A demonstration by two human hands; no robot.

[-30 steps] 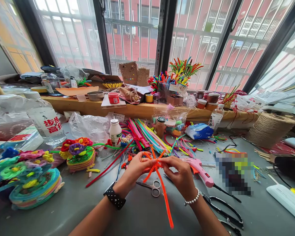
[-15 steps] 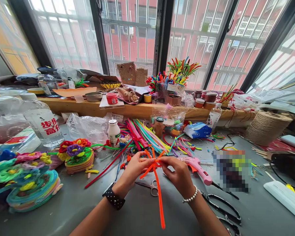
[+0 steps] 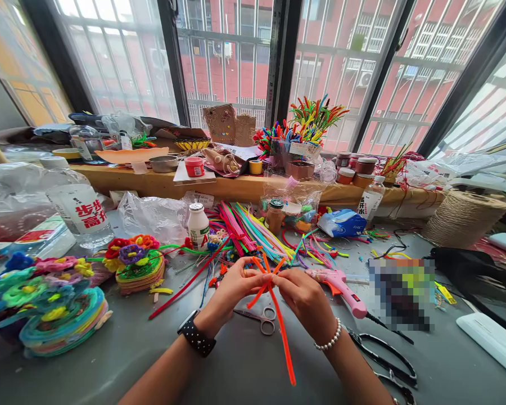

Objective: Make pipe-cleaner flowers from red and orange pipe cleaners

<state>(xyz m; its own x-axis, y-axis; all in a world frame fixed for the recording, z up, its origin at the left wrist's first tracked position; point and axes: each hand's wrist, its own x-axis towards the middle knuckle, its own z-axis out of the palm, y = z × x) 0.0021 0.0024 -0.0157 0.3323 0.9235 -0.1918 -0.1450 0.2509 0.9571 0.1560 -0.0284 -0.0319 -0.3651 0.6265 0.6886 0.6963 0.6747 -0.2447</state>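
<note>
Both hands pinch an orange pipe cleaner (image 3: 283,332) bent into a star-like shape with several short arms, its long tail hanging down toward me. My left hand (image 3: 236,287), with a dotted watch strap at the wrist, grips the crossing point from the left, fingers closed. From the right, my right hand (image 3: 306,295), wearing a beaded bracelet, closes thumb and fingertips on the same crossing. The exact centre is hidden by the fingertips. Small scissors (image 3: 265,321) lie on the table just beneath, and a pink glue gun (image 3: 341,287) rests right of my right hand.
Colourful pipe cleaners (image 3: 248,225) are heaped behind my hands. Flower-topped coiled pieces (image 3: 139,261) sit at left near a large water bottle (image 3: 78,202). Black-handled shears (image 3: 383,354) lie at right, with a twine spool (image 3: 464,216) farther back. A crowded wooden ledge (image 3: 236,188) runs below the windows.
The pipe cleaner's long tail has swung a little to the right. My right fingers have drawn closer around the crossing point, and the view has shifted slightly.
</note>
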